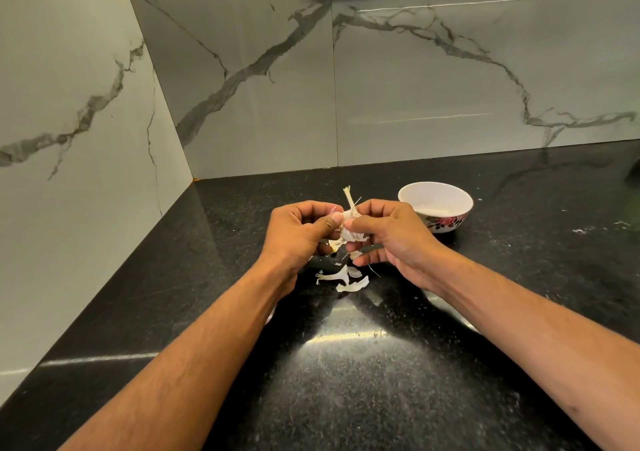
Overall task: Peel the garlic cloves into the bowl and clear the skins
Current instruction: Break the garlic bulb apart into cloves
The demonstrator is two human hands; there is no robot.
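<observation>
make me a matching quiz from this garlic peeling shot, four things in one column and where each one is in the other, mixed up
Things:
1. garlic bulb
2. bowl
3. loose skins
4. countertop

Places or states:
A. white with a flower pattern, standing beyond the right hand
B. lying on the counter under the hands
C. black, speckled, glossy
D. held between the left hand and the right, stem up

Pairs: 1-D, 2-A, 3-B, 4-C
</observation>
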